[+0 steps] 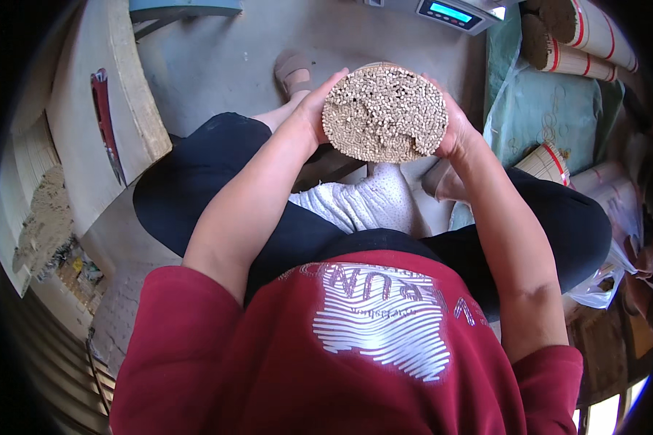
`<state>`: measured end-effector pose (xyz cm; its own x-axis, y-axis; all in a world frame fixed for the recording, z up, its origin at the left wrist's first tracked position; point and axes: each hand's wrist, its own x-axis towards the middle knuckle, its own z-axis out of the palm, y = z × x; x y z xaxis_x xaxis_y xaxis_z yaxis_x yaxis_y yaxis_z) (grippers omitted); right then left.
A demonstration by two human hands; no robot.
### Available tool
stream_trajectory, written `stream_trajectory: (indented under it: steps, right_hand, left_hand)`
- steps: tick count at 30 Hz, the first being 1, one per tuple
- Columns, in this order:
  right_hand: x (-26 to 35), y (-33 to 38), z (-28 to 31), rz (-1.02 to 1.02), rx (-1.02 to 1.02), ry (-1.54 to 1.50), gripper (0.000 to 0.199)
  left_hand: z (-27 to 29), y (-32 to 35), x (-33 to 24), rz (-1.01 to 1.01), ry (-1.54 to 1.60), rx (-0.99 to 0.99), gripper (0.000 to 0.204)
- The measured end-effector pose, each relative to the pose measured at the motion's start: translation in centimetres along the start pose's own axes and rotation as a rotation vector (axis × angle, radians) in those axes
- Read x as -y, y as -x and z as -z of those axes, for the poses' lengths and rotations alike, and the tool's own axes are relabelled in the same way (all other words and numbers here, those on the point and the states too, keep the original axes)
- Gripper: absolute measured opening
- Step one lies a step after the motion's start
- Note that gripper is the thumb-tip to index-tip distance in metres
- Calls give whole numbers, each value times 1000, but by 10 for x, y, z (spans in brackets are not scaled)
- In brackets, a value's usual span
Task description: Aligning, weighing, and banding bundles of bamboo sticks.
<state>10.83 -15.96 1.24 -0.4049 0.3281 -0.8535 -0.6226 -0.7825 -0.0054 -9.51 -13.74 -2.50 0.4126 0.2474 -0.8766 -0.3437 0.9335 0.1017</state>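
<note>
A thick round bundle of thin wooden sticks (384, 112) stands between my two hands, its cut ends facing up. The top is uneven: some sticks rise higher, others sink, with a notch near the lower right rim. My left hand (316, 112) wraps its left side, and my right hand (455, 125) presses against the right side. The fingers curve around the far sides and are partly hidden. Below the bundle, a white dotted cloth (370, 199) lies between my legs.
A scale (461, 14) with a lit display stands at the far right. Banded stick bundles (595, 36) lie beyond a green sheet (540, 109), another bundle (544, 165) nearer. At left, a red-handled tool (104, 116) rests on a pale board (134, 94). A plastic bag (606, 279) is at right.
</note>
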Motion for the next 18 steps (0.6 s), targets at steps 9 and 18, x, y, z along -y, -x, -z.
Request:
stream_trajectory:
  steps: [9,18]
  right_hand:
    - [-5,27,29,-66,-103,195,85]
    - [-32,59,49,223,-390,214,82]
  left_hand:
    - [-51,75,-3,-828,-531,-473,64]
    - [-99,71,41,-1623,-1810,-334,63]
